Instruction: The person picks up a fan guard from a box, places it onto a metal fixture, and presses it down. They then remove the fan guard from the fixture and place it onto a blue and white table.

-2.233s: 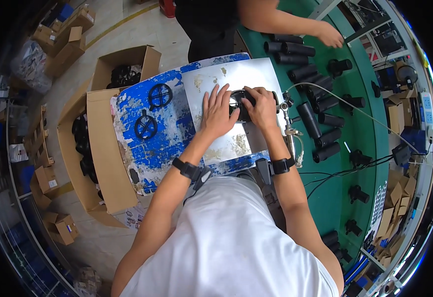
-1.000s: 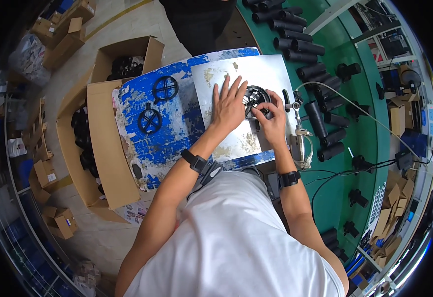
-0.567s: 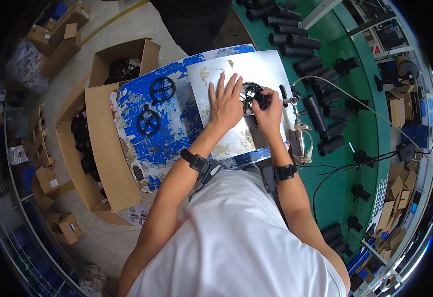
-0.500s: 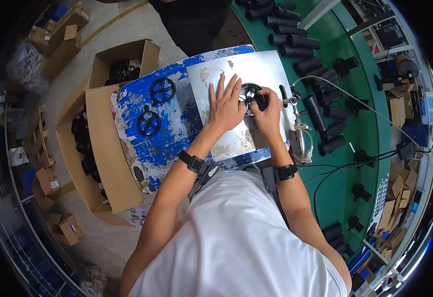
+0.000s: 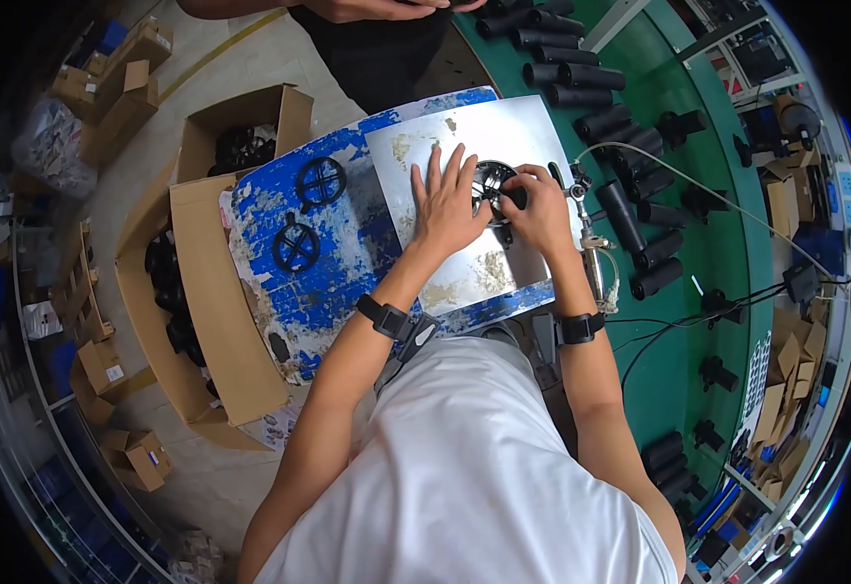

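Note:
A black round frame with crossed spokes (image 5: pixel 490 178) lies on a shiny metal sheet (image 5: pixel 528 127). My left hand (image 5: pixel 448 206) rests flat on the sheet with its fingers spread, and its thumb reaches the frame's left rim. My right hand (image 5: pixel 542 209) is closed over the frame's right side. Its thumb and fingers pinch at something dark there, mostly hidden by the fingers. Two similar black round frames (image 5: pixel 321 181) (image 5: pixel 296 247) lie on the worn blue board (image 5: pixel 352 258), left of the sheet.
Cardboard boxes with black parts (image 5: pixel 240 389) stand at the left. On the green bench (image 5: pixel 674 384) at the right lie several black cylinders (image 5: pixel 620 219), a metal fitting with a hose (image 5: pixel 596 263) and cables. Another person's hands (image 5: pixel 377 8) show at the top edge.
My right hand has shifted slightly right and down, its fingers still at the round frame. The left hand stays nearly in place. The other person's hands have come into view at the top.

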The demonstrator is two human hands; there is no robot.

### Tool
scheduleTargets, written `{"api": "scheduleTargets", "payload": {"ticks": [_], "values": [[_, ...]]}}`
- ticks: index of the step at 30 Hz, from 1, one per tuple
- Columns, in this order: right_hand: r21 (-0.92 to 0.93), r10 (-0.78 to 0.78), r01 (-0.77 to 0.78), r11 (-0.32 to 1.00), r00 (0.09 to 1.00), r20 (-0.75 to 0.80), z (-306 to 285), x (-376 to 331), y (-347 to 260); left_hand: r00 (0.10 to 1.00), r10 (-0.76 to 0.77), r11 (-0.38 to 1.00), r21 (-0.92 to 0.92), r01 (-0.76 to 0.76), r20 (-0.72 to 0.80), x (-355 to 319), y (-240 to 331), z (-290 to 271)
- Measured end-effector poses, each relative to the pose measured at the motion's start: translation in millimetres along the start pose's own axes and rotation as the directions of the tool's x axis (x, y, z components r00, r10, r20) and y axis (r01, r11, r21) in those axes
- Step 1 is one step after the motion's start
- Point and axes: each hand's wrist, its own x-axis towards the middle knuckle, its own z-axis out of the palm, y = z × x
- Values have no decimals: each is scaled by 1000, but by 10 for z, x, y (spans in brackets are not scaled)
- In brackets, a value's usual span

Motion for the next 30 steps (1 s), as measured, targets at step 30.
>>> {"api": "scheduleTargets", "payload": {"ticks": [30], "values": [[85,40,-18,996,965,-259,343,-128,-70,997,73,995,59,-75,23,72,-53,6]]}}
